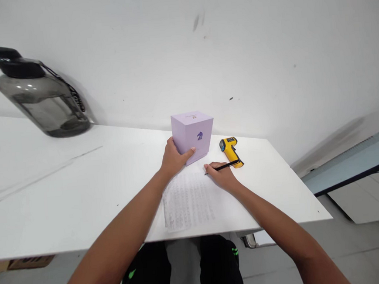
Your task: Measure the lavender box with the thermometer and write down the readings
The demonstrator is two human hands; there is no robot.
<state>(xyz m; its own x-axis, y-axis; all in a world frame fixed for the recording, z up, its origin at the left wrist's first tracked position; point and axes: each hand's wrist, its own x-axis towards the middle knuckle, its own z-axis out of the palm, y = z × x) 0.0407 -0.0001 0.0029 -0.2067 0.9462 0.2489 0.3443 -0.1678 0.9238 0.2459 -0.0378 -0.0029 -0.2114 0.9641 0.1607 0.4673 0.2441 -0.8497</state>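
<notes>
A light purple box with a dark emblem on its front stands on the white table, close to the wall. My left hand grips its lower left part, the thumb lying across the front face. In my right hand is a black pen, its tip pointing left and down near the top of a sheet of paper. Rows of handwriting, too blurred to read, cover the sheet. Just beyond my right hand lies a yellow and black infrared thermometer.
A large grey water bottle with a black lid stands at the back left. The white table meets the wall behind and ends at a right edge. A light blue panel is beyond that edge.
</notes>
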